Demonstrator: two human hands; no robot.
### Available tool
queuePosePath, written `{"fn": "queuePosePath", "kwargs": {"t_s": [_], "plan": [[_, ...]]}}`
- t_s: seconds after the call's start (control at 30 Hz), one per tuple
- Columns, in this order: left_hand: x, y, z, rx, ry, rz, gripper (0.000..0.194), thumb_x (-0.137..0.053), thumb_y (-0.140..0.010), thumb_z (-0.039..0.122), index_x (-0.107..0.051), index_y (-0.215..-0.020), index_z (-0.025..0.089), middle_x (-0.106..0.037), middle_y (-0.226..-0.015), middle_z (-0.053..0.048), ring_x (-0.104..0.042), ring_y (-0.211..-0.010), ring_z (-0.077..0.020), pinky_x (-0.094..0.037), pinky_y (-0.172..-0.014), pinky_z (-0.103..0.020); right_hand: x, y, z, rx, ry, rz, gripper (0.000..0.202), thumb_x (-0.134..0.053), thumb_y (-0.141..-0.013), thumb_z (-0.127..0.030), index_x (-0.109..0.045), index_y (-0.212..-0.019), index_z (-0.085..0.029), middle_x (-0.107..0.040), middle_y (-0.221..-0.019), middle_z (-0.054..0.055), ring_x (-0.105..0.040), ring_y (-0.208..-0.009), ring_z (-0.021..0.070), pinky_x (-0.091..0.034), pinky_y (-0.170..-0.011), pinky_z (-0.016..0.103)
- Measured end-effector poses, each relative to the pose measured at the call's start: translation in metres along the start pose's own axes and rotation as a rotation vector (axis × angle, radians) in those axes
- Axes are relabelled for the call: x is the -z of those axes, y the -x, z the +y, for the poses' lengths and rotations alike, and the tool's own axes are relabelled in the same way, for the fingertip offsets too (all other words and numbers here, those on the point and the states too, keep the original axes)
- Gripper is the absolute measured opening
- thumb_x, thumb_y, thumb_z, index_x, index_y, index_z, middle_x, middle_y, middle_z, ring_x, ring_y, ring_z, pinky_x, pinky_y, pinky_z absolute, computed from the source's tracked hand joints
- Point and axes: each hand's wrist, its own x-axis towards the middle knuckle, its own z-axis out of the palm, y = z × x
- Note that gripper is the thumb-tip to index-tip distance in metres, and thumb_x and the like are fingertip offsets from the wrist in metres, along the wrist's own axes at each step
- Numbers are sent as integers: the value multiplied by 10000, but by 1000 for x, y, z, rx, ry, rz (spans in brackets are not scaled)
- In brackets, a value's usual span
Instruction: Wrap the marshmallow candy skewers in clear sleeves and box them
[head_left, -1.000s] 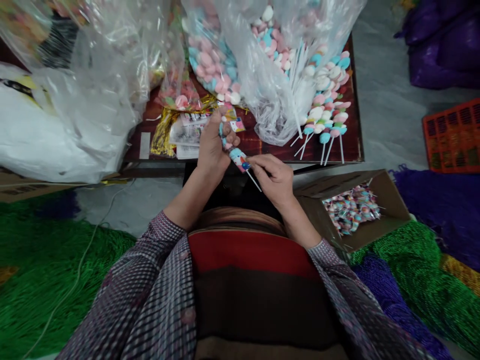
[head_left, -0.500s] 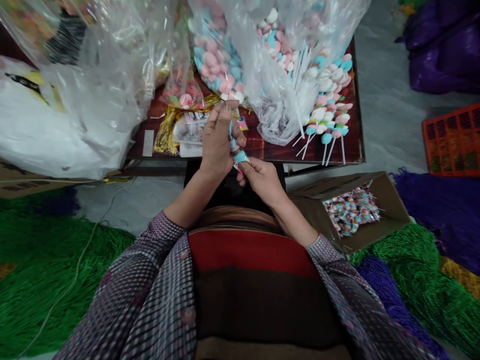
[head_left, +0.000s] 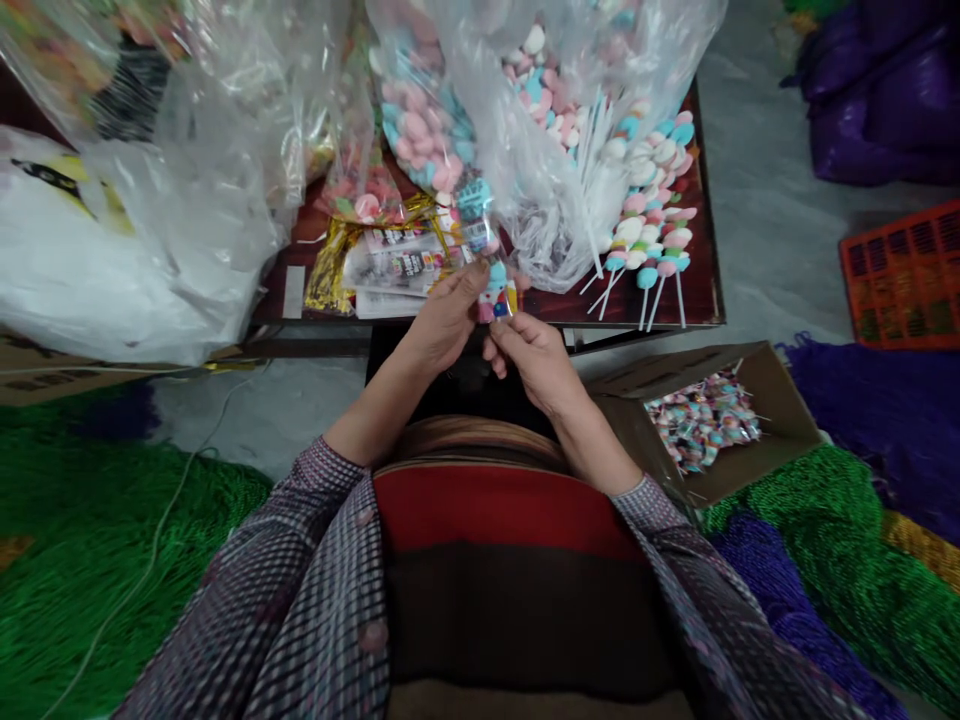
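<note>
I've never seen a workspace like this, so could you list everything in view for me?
Glossy table: one, dark red-brown, ahead
Clear bags of round candies: several, pink-blue-white, table's far side
Bag of small candies: one, reddish, mid-table
Large plastic sack: one, white, left
Metallic strips: bunch, gold, near edge
Printed wrappers: several, clear, beside strips
Candy skewers on sticks: several, pastel, table's right
Wrapped candy: one, blue-pink, between hands
Open cardboard box: one, brown, lower right, holding wrapped sweets
Slatted plastic crate: one, orange, far right
Shiny bundle: purple, upper right
Stringy heaps: several, green, purple, gold, both sides
Left hand, right hand: two, bare, centre
</note>
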Motion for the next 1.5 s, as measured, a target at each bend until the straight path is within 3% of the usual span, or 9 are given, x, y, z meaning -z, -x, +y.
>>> {"fn": "queuePosePath", "kwargs": {"t_s": [0.1,0.3,0.57,0.77,0.9,1.07,1.17,1.33,1.5], "plan": [[-2,-1,7,-14,6,8,389,-550,-1000,529,-729,-982,185,-781,-932,-89,-690,-742,-143,-490,-559,-231,3,6,4,-22,-19,-26,459,-704,-835,-654,-697,-896,-199,-585,-544,-75,-466,-447,48,-372,-435,180],[-6,5,-1,-12,-80,-72,452,-742,-824,633,-710,-839,182,-720,-756,-21,-619,-693,-111,-493,-649,-237,7,7,9,42,30,41,467,-671,-858,-672,-718,-920,-212,-557,-506,-90,-425,-388,36,-324,-399,177],[14,2,-4,-379,-662,79,557,-492,-940,730,-640,-808,210,-634,-776,-9,-551,-749,-140,-447,-747,-292,16,12,12,13,89,-21,440,-653,-896,-627,-698,-1043,-214,-577,-584,-92,-457,-420,34,-331,-421,180],[19,-1,-19,-549,-997,68,616,-321,-988,729,-560,-754,212,-580,-741,-37,-553,-746,-179,-441,-778,-345,13,11,13,127,152,117,425,-598,-930,-638,-676,-955,-221,-523,-544,-102,-410,-395,38,-315,-421,196],[19,3,-16,-419,-796,-30,558,-462,-950,735,-609,-850,206,-622,-810,-36,-588,-811,-174,-468,-818,-334,11,9,11,161,166,114,439,-598,-926,-654,-671,-936,-221,-494,-524,-105,-381,-394,42,-302,-423,202],[14,3,1,-128,-157,-92,599,-602,-866,754,-627,-1147,225,-715,-1102,-97,-664,-1161,-261,-530,-940,-394,10,10,10,157,167,92,445,-598,-922,-663,-655,-925,-222,-495,-523,-105,-378,-397,45,-300,-432,209],[2,0,12,-41,58,-51,417,-639,-929,581,-632,-1132,217,-736,-1080,-92,-665,-1236,-279,-557,-930,-398,8,11,11,141,160,87,450,-599,-916,-669,-645,-915,-221,-492,-517,-108,-373,-390,44,-292,-429,212],[-21,2,21,67,178,53,424,-751,-905,387,-624,-1279,236,-608,-657,43,-742,-915,-184,-527,-692,-240,6,12,10,141,168,77,465,-595,-915,-676,-654,-907,-215,-493,-523,-107,-374,-394,42,-300,-435,216],[-24,7,16,100,136,7,275,-743,-919,368,-673,-1128,204,-416,-517,93,-568,-585,-101,-434,-563,-213,1,9,18,132,137,94,480,-615,-891,-697,-645,-873,-218,-490,-509,-106,-367,-391,46,-313,-431,221]]}}
